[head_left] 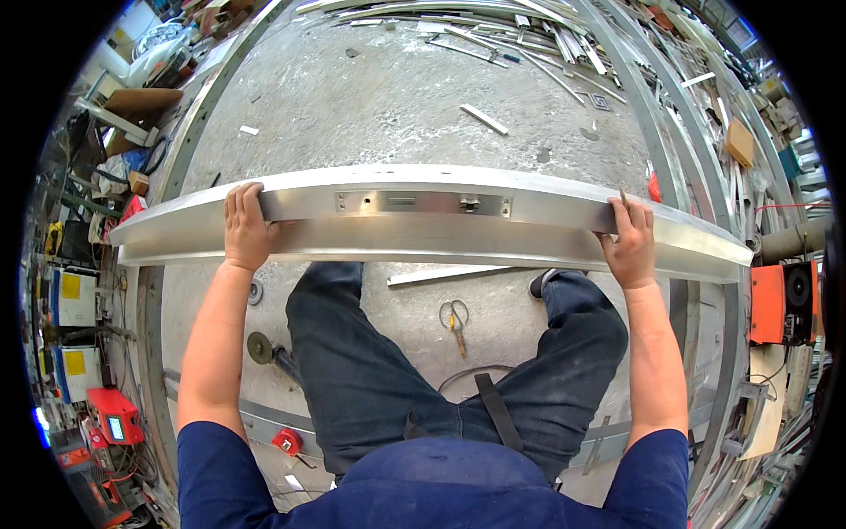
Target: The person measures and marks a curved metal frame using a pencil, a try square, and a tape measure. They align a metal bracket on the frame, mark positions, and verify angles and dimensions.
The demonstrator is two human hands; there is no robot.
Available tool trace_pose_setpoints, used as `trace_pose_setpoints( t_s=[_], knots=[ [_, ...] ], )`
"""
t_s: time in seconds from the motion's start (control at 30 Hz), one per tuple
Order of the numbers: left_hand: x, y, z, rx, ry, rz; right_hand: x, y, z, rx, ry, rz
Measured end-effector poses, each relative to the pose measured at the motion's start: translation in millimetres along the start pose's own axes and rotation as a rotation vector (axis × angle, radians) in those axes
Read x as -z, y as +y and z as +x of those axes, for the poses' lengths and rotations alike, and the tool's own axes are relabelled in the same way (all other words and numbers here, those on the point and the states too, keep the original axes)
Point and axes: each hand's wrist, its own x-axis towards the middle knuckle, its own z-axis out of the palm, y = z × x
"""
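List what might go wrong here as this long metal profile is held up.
1. The left hand and right hand are bare on the metal profile; a sharp edge might cut the fingers.
2. The profile extends well beyond both hands, so a slip could swing an end into the things around it.
3. Scissors lie on the floor between the legs, where a foot might catch them.

Metal beam (423,238) bars way forward; room between legs (366,353), scissors (455,319) and strip (441,276) obstructing.
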Motion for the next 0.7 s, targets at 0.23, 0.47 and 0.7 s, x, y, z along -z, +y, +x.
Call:
trace_pose_setpoints(
  t_s=[0.23,0.47,0.7],
  knots=[
    [-10.7,0.8,-4.1,0.004,0.039,0.046,-5.0,-2.4,-5.3,0.012,0.071,-0.013],
    [-18.0,2.9,-1.3,0.002,0.039,-0.026,-16.6,0.0,-6.9,-0.014,0.063,-0.010],
    [-16.5,7.2,5.3,0.033,0.009,-0.044,-26.3,6.6,-7.3,-0.034,0.066,0.005]
  ],
)
